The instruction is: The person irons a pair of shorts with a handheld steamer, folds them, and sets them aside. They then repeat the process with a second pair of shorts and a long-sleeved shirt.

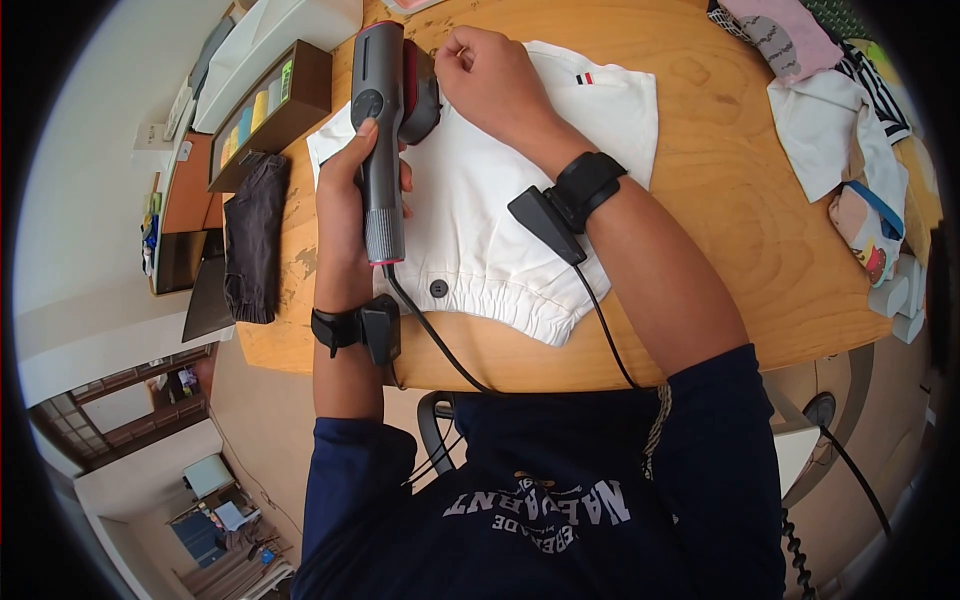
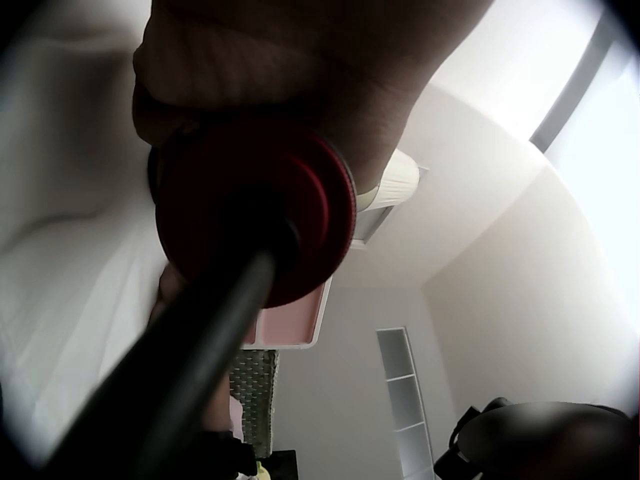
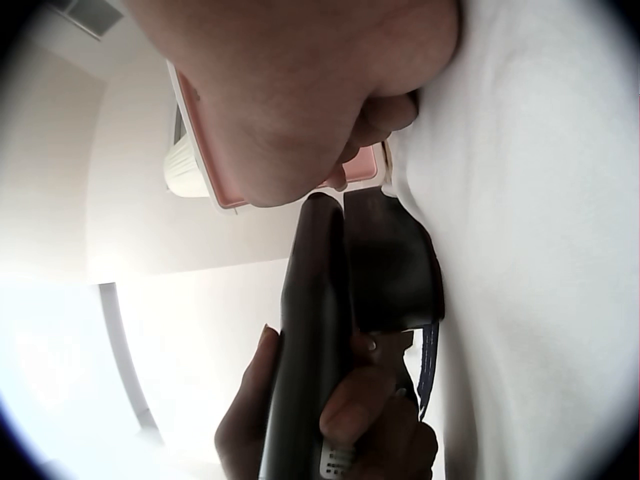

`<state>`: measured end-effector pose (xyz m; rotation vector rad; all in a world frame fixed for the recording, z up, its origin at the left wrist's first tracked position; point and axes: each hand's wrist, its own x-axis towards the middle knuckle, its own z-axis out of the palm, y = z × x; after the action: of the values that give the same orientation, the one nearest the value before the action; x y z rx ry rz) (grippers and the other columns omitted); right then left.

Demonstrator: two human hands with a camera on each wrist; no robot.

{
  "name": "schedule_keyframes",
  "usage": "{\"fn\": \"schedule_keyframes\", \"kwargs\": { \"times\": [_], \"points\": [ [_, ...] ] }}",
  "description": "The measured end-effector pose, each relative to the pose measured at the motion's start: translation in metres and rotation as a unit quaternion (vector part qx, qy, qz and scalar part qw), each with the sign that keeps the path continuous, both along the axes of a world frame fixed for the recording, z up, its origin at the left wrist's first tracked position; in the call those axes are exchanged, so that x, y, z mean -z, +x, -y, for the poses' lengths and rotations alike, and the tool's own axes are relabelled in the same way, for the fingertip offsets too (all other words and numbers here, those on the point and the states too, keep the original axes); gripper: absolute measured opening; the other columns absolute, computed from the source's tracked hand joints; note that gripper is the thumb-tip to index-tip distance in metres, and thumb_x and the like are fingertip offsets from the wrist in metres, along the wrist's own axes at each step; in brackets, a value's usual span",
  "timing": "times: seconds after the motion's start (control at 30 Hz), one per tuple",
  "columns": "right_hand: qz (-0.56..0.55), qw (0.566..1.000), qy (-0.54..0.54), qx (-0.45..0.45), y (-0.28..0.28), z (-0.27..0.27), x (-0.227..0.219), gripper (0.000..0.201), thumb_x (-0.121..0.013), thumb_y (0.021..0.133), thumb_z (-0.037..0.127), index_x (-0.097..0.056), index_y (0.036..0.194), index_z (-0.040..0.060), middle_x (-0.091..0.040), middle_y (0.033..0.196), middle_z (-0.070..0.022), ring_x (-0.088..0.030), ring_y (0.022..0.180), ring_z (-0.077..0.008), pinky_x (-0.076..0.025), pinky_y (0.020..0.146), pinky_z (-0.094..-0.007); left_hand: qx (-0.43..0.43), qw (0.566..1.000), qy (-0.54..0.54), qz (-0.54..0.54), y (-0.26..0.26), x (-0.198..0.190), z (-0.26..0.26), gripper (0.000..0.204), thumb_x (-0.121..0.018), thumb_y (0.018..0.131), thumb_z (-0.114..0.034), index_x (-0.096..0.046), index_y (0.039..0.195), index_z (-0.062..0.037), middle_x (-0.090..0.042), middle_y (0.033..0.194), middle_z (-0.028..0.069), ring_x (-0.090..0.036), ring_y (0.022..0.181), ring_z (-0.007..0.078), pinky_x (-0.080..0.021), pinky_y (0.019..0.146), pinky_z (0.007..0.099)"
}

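White shorts [image 1: 470, 220] lie on the wooden table, gathered waistband toward the person. The left hand [image 1: 345, 180] grips the handle of a grey handheld device [image 1: 378, 150], thumb on its front; its dark head [image 1: 422, 100] is against the shorts. In the left wrist view the device's red end [image 2: 255, 210] and cable show under the left hand [image 2: 270, 80]. Just right of the device head, the right hand [image 1: 495, 85] has curled fingers at the far edge of the shorts, seeming to pinch the cloth; its fingertips are partly hidden. The right wrist view shows the right hand [image 3: 300, 90] against the white cloth [image 3: 540, 240].
Dark folded trousers [image 1: 255, 235] and a brown box [image 1: 270, 115] of rolled items stand at the left. Several clothes [image 1: 810, 130] are heaped at the right edge. The device's cable [image 1: 430, 335] runs over the table's near edge. A pink tray [image 3: 225, 160] lies beyond the right hand.
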<state>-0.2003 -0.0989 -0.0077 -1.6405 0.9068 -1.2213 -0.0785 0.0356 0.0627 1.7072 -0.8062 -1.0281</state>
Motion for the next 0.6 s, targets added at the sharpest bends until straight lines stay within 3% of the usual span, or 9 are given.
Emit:
{"fn": "schedule_keyframes", "kwargs": {
  "times": [0.6],
  "points": [
    [-0.020,0.999,0.015,-0.021,-0.003,-0.002,-0.003,0.015,-0.061,0.087,0.015,-0.068,0.085,0.0029,-0.070,0.072,-0.0141,-0.069,0.068,-0.0311,-0.056,0.068,-0.0408,0.005,0.999,-0.027,-0.019,0.009,0.006,0.028,0.043,-0.058,0.098,-0.045,-0.063,0.098,-0.0020,-0.064,0.067,0.0094,-0.059,0.049,0.0145,-0.050,0.046,0.0262]
  ]
}}
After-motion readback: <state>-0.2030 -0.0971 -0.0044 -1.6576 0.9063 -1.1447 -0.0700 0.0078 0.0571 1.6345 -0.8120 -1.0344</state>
